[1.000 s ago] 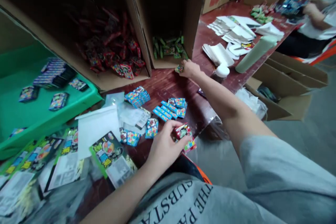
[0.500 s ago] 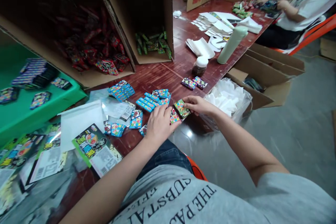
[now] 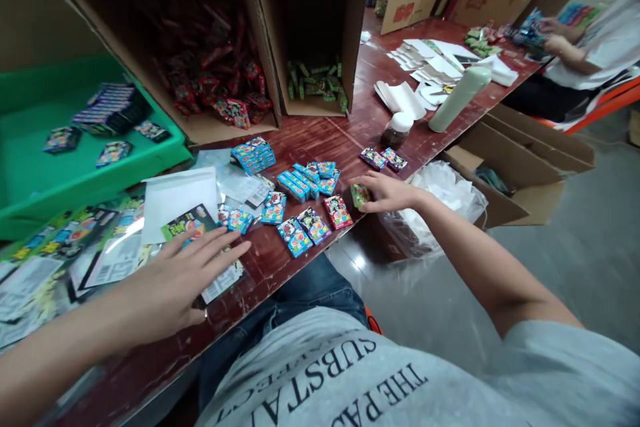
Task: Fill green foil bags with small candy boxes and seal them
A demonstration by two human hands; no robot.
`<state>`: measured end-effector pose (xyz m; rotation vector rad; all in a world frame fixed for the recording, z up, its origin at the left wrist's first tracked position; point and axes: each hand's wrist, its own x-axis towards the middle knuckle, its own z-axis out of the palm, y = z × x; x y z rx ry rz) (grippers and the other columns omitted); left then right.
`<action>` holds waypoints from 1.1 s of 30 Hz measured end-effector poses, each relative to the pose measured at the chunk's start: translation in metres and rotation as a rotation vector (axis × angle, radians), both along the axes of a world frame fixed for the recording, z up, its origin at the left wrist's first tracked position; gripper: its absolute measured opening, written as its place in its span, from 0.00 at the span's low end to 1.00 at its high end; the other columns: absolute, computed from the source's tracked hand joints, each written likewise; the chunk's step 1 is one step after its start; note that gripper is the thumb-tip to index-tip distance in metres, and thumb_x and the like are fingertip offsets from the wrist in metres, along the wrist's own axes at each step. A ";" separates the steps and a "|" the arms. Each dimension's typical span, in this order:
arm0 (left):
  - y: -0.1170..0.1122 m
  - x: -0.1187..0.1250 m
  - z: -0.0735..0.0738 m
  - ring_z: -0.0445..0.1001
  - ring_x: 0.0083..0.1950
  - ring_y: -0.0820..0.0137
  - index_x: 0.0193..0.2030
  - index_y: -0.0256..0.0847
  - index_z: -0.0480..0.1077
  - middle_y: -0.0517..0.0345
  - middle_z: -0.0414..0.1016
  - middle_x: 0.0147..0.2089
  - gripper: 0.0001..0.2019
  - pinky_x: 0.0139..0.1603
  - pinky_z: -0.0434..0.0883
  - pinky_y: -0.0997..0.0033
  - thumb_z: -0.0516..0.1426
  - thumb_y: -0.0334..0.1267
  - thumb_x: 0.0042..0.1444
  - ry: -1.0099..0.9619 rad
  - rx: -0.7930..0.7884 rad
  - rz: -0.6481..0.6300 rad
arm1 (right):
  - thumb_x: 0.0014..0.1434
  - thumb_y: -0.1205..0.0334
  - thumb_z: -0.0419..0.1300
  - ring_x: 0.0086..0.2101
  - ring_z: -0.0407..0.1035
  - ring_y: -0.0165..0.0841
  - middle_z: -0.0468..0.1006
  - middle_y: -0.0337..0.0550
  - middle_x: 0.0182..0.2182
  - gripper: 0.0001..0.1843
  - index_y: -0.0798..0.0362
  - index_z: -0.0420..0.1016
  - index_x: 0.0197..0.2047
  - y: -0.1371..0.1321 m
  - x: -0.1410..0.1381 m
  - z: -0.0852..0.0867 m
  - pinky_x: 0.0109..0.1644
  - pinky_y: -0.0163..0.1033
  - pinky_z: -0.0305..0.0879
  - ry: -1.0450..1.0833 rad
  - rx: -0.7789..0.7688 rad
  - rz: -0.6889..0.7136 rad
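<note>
Packs are strewn across the dark red table (image 3: 325, 135) in the head view, the one picture I have. On my screen the right hand (image 3: 389, 193) is at the near edge with its fingers narrowed on the green pack (image 3: 359, 195), thumb on the near side. I cannot tell whether that pack touches the table. Just left of it lies the red pack (image 3: 339, 211), then the purple pack (image 3: 314, 225) and the blue pack (image 3: 295, 237), these last two side by side, making a rough row along the edge.

I see the left hand (image 3: 187, 273) with its fingers wide and nothing visible in its grasp. It is over the printed bag (image 3: 223, 285), covering part of it; I cannot tell whether it touches. Just past its fingertips is the blue pair (image 3: 235, 219). Behind the row I make out the blue pile (image 3: 307, 180), and farther right the purple pair (image 3: 383, 159), near the lidded jar (image 3: 397, 130).

At the back, two tall cartons stand side by side, red packets (image 3: 220, 80) inside the left one, green packets (image 3: 317, 83) inside the right. Off to the far left is the green tray (image 3: 27, 163), more packs in it.
</note>
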<state>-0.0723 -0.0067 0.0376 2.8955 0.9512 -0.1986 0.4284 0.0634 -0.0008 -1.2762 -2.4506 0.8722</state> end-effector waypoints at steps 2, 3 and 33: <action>-0.001 -0.006 -0.008 0.56 0.77 0.42 0.79 0.55 0.48 0.50 0.53 0.79 0.58 0.75 0.48 0.31 0.63 0.26 0.40 0.026 -0.010 -0.035 | 0.67 0.45 0.58 0.50 0.76 0.43 0.80 0.50 0.54 0.31 0.53 0.70 0.67 -0.001 0.005 0.000 0.56 0.51 0.73 0.087 -0.096 -0.074; -0.001 -0.006 -0.013 0.57 0.77 0.43 0.78 0.55 0.50 0.51 0.55 0.78 0.56 0.75 0.47 0.32 0.60 0.24 0.39 0.027 -0.010 -0.050 | 0.70 0.46 0.52 0.46 0.77 0.40 0.81 0.48 0.53 0.29 0.53 0.71 0.66 0.000 0.007 -0.001 0.52 0.48 0.76 0.105 -0.111 -0.105; -0.069 0.065 -0.058 0.67 0.63 0.48 0.77 0.41 0.48 0.37 0.66 0.65 0.47 0.65 0.68 0.45 0.66 0.52 0.59 -0.283 -0.101 0.520 | 0.64 0.35 0.60 0.60 0.63 0.55 0.69 0.61 0.65 0.44 0.57 0.63 0.72 -0.003 -0.133 -0.029 0.62 0.61 0.61 0.001 0.293 0.550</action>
